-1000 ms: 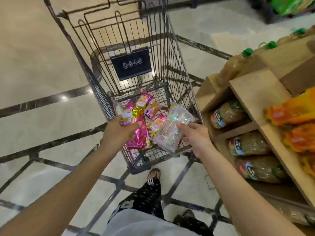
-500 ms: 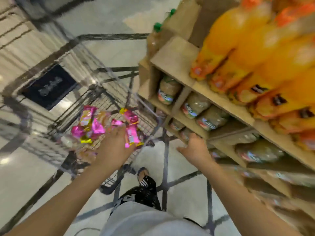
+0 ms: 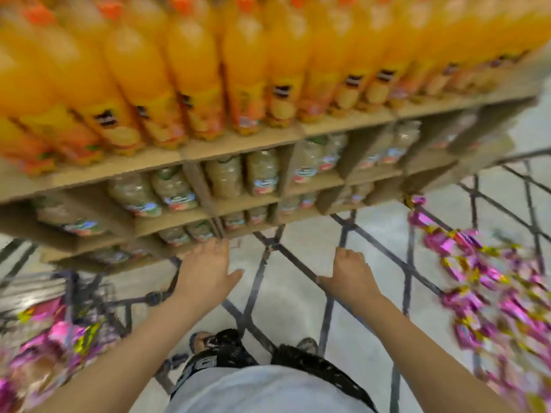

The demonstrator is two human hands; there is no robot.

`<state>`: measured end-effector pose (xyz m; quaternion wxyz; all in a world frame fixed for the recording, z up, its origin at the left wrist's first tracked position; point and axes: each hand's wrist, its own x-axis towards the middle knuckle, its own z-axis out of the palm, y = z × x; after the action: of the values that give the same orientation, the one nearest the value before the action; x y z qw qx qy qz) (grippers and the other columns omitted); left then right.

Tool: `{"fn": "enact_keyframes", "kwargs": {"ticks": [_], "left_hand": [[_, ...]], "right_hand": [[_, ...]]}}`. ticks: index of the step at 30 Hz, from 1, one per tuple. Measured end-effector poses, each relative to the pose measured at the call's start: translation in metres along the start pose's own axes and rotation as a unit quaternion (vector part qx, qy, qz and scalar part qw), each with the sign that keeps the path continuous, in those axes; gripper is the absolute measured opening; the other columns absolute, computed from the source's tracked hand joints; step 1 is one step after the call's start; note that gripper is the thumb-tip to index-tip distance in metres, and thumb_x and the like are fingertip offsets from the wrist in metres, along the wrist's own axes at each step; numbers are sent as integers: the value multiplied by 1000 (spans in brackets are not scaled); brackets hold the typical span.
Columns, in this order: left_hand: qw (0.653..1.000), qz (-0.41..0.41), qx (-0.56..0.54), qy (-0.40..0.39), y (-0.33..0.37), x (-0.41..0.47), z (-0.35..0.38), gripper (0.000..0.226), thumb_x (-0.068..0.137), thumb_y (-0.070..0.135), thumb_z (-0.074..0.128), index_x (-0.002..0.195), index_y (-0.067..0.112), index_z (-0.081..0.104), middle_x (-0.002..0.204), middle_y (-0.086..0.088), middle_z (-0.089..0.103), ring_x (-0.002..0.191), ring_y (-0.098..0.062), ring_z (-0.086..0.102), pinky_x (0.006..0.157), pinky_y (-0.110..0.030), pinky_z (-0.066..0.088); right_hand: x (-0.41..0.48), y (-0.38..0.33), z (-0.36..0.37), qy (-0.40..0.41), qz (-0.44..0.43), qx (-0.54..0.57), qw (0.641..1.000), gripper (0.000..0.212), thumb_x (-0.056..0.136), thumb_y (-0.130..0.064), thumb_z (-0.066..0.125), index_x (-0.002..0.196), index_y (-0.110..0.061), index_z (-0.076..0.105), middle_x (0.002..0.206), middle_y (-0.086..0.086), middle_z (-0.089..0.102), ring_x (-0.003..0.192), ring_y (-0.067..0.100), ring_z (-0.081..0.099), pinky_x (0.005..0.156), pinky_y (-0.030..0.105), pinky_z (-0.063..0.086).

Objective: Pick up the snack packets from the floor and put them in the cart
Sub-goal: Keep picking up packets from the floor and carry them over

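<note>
Snack packets blurred, edge-cropped rightward

Shelf unit straight ahead, bottles on its top tier and jars in the tiers below; cart at lower left with packets in it; more snack packets on the floor at right.

A pale floor crossed by dark lines is seen scattered with pink and gold packets at right. Cardboard shelves are stacked with orange bottles above and paler bottles below.
</note>
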<state>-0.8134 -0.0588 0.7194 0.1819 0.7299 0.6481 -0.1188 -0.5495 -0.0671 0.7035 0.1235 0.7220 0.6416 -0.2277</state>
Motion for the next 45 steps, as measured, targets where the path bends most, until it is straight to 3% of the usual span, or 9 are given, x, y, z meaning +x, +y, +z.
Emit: {"fn": "enact_keyframes", "kwargs": {"ticks": [5,10,17,22,27,31,34,37,45], "left_hand": [[991,120,57,-27,133,26,11,75,94,58,45,150,11,28,150,-9,39,135,-27,40,109,-35,36],[970,220,87,-53,249,42,20,74,94,60,45,148,12,30,143,-8,45,129,-27,45,101,-37,43],[929,327,159,-71,358,65,20,85,92,64,44,154,12,17,153,-11,34,136,-28,40,104,-36,38],[907,379,169,-66,412,106,17,87,91,63,46,154,12,13,150,-11,38,133,-28,42,100,-37,42],[899,393,171,-90,464,178,10,88,92,62,46,156,14,8,157,-14,26,139,-30,34,102,-37,41],[892,402,191,-78,503,249,-14,90,91,64,46,156,14,8,159,-12,22,139,-30,35,102,-39,42],[898,396,172,-87,531,295,-37,90,91,63,48,156,16,8,156,-13,27,139,-31,34,106,-39,40],[901,393,161,-90,559,336,-53,88,91,62,48,155,17,10,156,-12,29,140,-30,34,108,-41,39],[889,394,193,-134,637,407,-56,90,89,62,50,156,15,11,153,-13,35,138,-31,36,108,-41,39]], "right_hand": [[-37,131,3,19,104,48,993,64,88,-54,60,126,-6,44,124,11,53,118,30,47,92,34,43],[-77,231,13,33,217,106,970,61,88,-52,61,126,-7,45,125,11,54,119,29,47,93,33,42],[-112,301,29,48,344,209,914,63,87,-51,64,128,-7,44,124,11,53,117,29,47,90,34,44],[-102,339,27,52,401,265,875,59,84,-50,68,120,-7,47,118,11,55,114,30,48,87,36,44],[-52,389,-2,39,444,311,839,58,85,-50,68,116,-5,47,114,13,56,112,30,50,83,37,46],[4,426,-43,52,467,373,800,70,85,-49,68,130,-3,43,116,13,57,114,30,52,82,36,47],[46,448,-80,59,470,407,781,72,85,-48,69,133,-1,43,105,9,58,103,27,55,74,34,46],[84,468,-110,83,464,436,767,71,87,-44,68,137,-1,41,123,15,58,108,28,56,84,35,47],[140,532,-140,88,474,493,724,64,90,-40,67,134,0,43,131,17,55,120,32,51,84,34,43]]}}
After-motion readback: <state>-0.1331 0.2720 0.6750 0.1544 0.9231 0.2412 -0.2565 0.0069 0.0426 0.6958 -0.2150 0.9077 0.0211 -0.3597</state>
